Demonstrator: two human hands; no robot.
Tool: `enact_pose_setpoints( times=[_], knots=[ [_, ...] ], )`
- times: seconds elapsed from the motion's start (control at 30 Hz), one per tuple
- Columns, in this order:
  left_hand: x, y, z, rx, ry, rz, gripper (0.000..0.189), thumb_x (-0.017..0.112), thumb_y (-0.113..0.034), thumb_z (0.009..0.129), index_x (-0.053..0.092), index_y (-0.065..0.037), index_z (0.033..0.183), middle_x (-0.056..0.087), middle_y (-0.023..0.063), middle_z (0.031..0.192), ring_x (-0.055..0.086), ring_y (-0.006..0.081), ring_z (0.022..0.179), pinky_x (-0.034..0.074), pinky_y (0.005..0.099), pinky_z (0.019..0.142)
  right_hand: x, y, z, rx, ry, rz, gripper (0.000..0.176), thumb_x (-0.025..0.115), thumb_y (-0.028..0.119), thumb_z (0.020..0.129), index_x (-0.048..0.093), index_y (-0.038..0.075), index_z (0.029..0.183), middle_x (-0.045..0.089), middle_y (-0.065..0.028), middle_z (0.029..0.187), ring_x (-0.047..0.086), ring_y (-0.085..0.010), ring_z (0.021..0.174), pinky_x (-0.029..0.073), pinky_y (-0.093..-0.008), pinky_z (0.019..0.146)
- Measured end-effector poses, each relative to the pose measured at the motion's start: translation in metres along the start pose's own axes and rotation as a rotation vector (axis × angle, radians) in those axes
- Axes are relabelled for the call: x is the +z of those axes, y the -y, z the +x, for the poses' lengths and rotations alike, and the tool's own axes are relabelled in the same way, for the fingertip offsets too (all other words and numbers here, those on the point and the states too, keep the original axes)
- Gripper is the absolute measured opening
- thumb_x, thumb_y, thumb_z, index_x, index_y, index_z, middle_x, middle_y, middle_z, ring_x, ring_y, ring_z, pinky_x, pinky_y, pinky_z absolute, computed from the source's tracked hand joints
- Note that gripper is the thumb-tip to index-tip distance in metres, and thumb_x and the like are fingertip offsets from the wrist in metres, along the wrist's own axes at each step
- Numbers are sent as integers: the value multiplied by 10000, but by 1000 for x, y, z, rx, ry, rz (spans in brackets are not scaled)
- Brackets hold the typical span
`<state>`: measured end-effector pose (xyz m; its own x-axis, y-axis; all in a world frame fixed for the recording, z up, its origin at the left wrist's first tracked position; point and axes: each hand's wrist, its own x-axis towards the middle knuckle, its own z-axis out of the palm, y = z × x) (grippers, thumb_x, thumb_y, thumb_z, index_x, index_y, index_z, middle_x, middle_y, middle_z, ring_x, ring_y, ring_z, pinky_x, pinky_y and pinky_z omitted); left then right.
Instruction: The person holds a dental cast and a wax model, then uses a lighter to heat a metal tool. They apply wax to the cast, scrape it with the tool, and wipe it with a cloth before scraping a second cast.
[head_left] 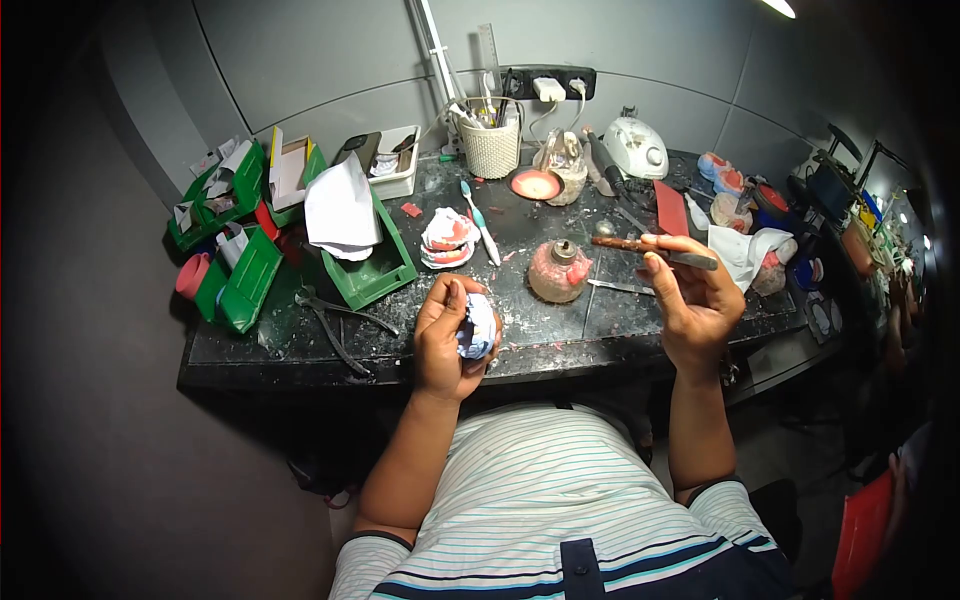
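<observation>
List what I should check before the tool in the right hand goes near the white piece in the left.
1. Left hand grip: ok. Its fingers close round the white piece, at the front edge of the bench.
2. Right hand grip: ok. Thumb and fingers pinch the tool, which lies roughly level.
3. Tip of the tool: cannot tell, too small to see.
4. Lamp on the bench: cannot tell whether it is lit; no flame shows.
5. Gap between the hands: ok. Nothing is in it; the lamp stands further back.
</observation>
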<state>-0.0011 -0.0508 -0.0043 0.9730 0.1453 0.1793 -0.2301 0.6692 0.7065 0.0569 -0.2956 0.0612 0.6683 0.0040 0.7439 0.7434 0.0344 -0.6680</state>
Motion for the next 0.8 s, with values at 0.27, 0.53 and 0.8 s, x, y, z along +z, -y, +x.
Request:
enact_pose_setpoints(
  times=[0.27, 0.53, 0.8],
  knots=[
    [8, -4, -2, 8, -21, 35, 270, 388, -299, 1131, 519, -65, 1100, 564, 125, 624, 421, 118, 385, 333, 237, 359, 14, 51, -23, -174, 215, 85, 213, 796, -107, 797, 695, -98, 984, 750, -207, 916, 769, -275, 869, 628, -354, 813],
    [3, -2, -1, 34, 25, 43, 273, 387, -296, 1131, 515, -60, 1082, 554, 89, 612, 476, 117, 417, 381, 239, 381, 24, 54, -20, -301, 278, -35, 251, 860, -37, 769, 709, -67, 967, 760, -175, 883, 777, -273, 835, 627, -339, 739],
    [2, 0, -1, 27, 12, 44, 264, 390, -295, 1130, 513, -65, 1085, 556, 85, 614, 491, 118, 429, 412, 238, 402, 27, 52, -20, -308, 267, -36, 251, 862, -37, 766, 712, -67, 965, 763, -173, 880, 776, -267, 822, 620, -330, 728]
  ],
)
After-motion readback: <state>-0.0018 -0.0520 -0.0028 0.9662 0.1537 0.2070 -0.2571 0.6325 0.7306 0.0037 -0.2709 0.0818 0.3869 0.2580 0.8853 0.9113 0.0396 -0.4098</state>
